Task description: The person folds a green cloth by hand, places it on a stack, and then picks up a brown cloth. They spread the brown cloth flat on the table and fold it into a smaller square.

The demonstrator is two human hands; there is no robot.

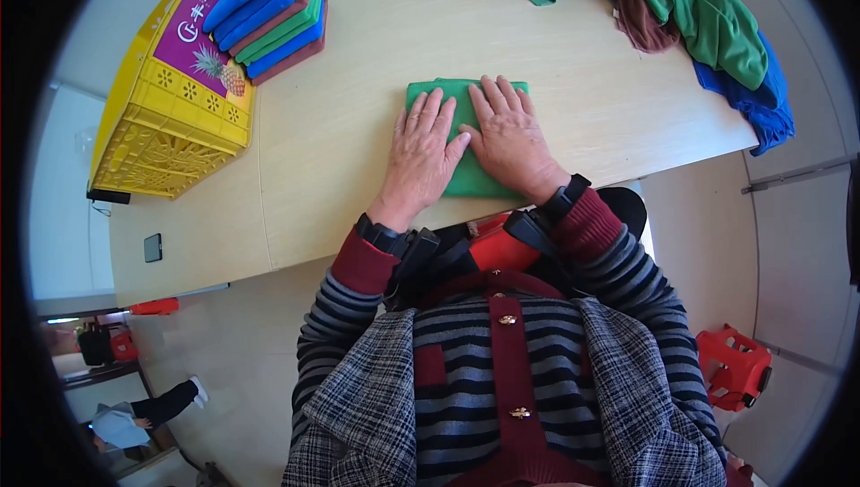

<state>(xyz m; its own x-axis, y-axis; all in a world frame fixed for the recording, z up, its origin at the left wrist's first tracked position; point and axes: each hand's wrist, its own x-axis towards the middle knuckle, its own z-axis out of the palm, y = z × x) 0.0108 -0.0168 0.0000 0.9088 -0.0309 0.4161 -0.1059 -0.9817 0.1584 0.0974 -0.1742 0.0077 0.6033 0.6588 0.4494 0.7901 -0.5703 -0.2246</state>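
A green cloth (479, 178), folded into a flat rectangle, lies on the table in front of me near its front edge. My left hand (419, 151) rests flat on its left part, fingers stretched out. Beside it my right hand (515, 142) presses flat on the right part, fingers pointing away from me. The two thumbs nearly meet over the middle of the cloth. Neither hand grips anything. The palms hide much of the cloth's surface.
To the left, a stack of folded blue, green and brown cloths (278, 17) stands beside a yellow plastic crate (184, 129). Loose cloths (717, 30) heap at the far right, hanging over the edge. A small dark flat device (153, 248) lies at left. A red stool (730, 366) stands on the floor.
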